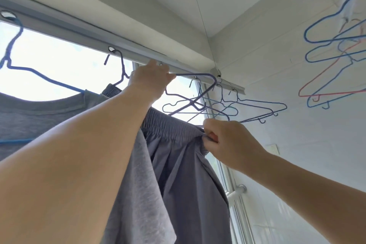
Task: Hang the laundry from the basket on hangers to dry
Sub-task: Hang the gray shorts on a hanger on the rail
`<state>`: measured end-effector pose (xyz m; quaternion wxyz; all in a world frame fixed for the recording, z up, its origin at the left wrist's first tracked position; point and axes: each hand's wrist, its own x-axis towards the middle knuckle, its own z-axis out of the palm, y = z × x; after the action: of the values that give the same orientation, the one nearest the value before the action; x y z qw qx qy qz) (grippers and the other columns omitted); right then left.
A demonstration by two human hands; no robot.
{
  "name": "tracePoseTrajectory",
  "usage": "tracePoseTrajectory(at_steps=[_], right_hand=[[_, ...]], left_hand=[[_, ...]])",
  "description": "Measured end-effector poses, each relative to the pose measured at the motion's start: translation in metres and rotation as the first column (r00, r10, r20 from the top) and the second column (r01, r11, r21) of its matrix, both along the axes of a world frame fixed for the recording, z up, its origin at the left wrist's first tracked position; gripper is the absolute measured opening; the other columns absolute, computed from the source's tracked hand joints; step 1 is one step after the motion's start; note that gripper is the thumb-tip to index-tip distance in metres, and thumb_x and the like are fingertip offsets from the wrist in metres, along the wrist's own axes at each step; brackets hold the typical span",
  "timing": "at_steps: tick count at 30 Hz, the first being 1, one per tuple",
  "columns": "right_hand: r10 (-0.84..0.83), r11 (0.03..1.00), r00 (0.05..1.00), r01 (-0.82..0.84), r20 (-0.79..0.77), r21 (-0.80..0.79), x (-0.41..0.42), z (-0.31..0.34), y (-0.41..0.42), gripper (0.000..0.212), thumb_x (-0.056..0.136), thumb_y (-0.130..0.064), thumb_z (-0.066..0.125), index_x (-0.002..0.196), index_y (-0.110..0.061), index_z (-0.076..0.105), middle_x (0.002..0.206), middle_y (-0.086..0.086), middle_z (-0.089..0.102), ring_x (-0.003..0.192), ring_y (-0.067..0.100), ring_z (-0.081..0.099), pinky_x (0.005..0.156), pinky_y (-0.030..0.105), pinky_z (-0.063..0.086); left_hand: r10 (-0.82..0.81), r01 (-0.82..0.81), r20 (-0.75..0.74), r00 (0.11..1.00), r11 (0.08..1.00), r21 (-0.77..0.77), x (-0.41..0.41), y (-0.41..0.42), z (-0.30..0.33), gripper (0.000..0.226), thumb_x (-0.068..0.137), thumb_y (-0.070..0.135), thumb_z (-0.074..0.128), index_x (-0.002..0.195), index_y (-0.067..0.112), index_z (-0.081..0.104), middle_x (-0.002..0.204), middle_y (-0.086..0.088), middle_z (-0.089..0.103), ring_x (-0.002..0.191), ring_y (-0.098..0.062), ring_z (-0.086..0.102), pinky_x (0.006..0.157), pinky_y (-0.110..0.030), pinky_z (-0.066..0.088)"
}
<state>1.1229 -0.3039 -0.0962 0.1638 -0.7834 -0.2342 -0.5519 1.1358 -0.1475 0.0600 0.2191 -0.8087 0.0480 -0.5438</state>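
My left hand [151,79] is raised to the drying rail [79,31] and grips a purple hanger [206,87] just below it. My right hand [227,140] pinches the right end of the elastic waistband of grey-blue shorts [178,156], which hang below the hanger. A lighter grey cloth [142,188] hangs beside the shorts, partly behind my left forearm. A grey T-shirt [39,113] hangs on a blue hanger [13,45] at the left. The basket is out of view.
Several empty purple and teal hangers [247,105] hang from the rail's right end. More blue and red hangers [332,49] hang at the upper right by the white wall. A thin cable [202,16] runs from the ceiling to the rail. The bright window lies behind.
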Motion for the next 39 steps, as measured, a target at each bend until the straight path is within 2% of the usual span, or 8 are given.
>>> tracePoseTrajectory(at_steps=[4, 7, 12, 19, 23, 30, 35, 39], right_hand=[[0.052, 0.995, 0.994, -0.043, -0.097, 0.095, 0.013, 0.010, 0.001, 0.034, 0.083, -0.010, 0.052, 0.060, -0.019, 0.029, 0.060, 0.001, 0.042, 0.067, 0.025, 0.060, 0.057, 0.035, 0.042], [0.108, 0.975, 0.973, -0.063, -0.206, 0.215, 0.022, 0.015, 0.000, 0.030, 0.078, -0.012, 0.058, 0.062, -0.019, 0.034, 0.066, 0.001, 0.047, 0.072, 0.027, 0.061, 0.064, 0.038, 0.049], [0.191, 0.968, 0.915, -0.116, -0.356, 0.222, 0.031, 0.001, 0.003, 0.026, 0.074, -0.013, 0.062, 0.069, -0.022, 0.039, 0.070, -0.005, 0.045, 0.065, 0.015, 0.042, 0.058, 0.027, 0.034], [0.124, 0.990, 0.859, -0.141, -0.496, 0.003, 0.028, -0.046, -0.001, 0.030, 0.076, -0.008, 0.058, 0.069, -0.027, 0.036, 0.065, -0.008, 0.040, 0.061, 0.010, 0.039, 0.055, 0.023, 0.029], [0.024, 0.986, 0.839, -0.110, -0.544, -0.127, 0.014, -0.072, -0.022, 0.024, 0.079, -0.012, 0.060, 0.091, -0.029, 0.047, 0.071, -0.013, 0.046, 0.071, 0.012, 0.049, 0.066, 0.026, 0.041], [-0.027, 0.966, 0.798, -0.135, -0.602, -0.222, -0.034, -0.106, -0.063, 0.018, 0.079, -0.008, 0.060, 0.084, -0.025, 0.057, 0.074, -0.016, 0.051, 0.072, 0.004, 0.049, 0.068, 0.023, 0.039], [-0.042, 0.953, 0.773, -0.159, -0.633, -0.257, -0.071, -0.139, -0.093, 0.024, 0.080, -0.006, 0.057, 0.093, -0.021, 0.070, 0.080, -0.008, 0.061, 0.081, 0.011, 0.057, 0.072, 0.020, 0.042], [-0.013, 0.956, 0.771, -0.177, -0.637, -0.233, -0.093, -0.158, -0.109, 0.022, 0.080, -0.006, 0.058, 0.089, -0.022, 0.072, 0.084, -0.007, 0.062, 0.084, 0.012, 0.056, 0.085, 0.029, 0.046]], left_hand=[[-0.350, 0.308, -0.140, 0.926, 0.917, -0.254, 0.006, 0.000, -0.002, 0.047, 0.101, 0.028, 0.029, 0.147, 0.021, 0.021, 0.153, -0.008, 0.024, 0.140, -0.026, 0.025, 0.111, -0.049, 0.027], [-0.533, 0.491, -0.092, 0.841, 0.824, -0.284, 0.003, -0.010, -0.017, 0.057, 0.100, 0.021, 0.032, 0.150, 0.025, 0.006, 0.159, -0.001, 0.002, 0.146, -0.020, 0.003, 0.118, -0.041, 0.009], [-0.803, 0.765, 0.147, 0.578, 0.471, -0.440, -0.015, -0.039, -0.074, 0.048, 0.094, 0.003, 0.040, 0.137, 0.023, 0.040, 0.140, -0.002, 0.040, 0.129, -0.017, 0.036, 0.103, -0.029, 0.033], [-0.863, 0.549, 0.021, 0.504, 0.302, -0.779, -0.006, -0.056, -0.170, 0.043, 0.093, -0.003, 0.036, 0.124, 0.019, 0.053, 0.119, -0.001, 0.055, 0.099, -0.012, 0.052, 0.067, -0.004, 0.039], [-0.878, 0.412, -0.075, 0.474, 0.296, -0.861, -0.014, -0.063, -0.231, 0.036, 0.097, 0.007, 0.039, 0.130, 0.016, 0.047, 0.127, -0.003, 0.054, 0.107, -0.016, 0.053, 0.082, -0.017, 0.038], [-0.972, 0.228, 0.050, 0.230, 0.004, -0.974, -0.050, -0.076, -0.308, 0.041, 0.088, 0.000, 0.044, 0.122, 0.021, 0.052, 0.111, -0.005, 0.062, 0.106, -0.020, 0.058, 0.090, -0.034, 0.050], [-0.978, 0.231, -0.023, 0.205, 0.071, -0.970, -0.073, -0.096, -0.386, 0.062, 0.077, 0.010, 0.072, 0.127, 0.031, 0.041, 0.120, 0.011, 0.052, 0.111, 0.001, 0.050, 0.095, -0.031, 0.046], [-0.957, 0.150, -0.084, 0.278, 0.130, -0.980, -0.091, -0.102, -0.438, 0.069, 0.067, 0.019, 0.081, 0.119, 0.035, 0.039, 0.113, 0.016, 0.051, 0.111, -0.004, 0.051, 0.097, -0.040, 0.047]])
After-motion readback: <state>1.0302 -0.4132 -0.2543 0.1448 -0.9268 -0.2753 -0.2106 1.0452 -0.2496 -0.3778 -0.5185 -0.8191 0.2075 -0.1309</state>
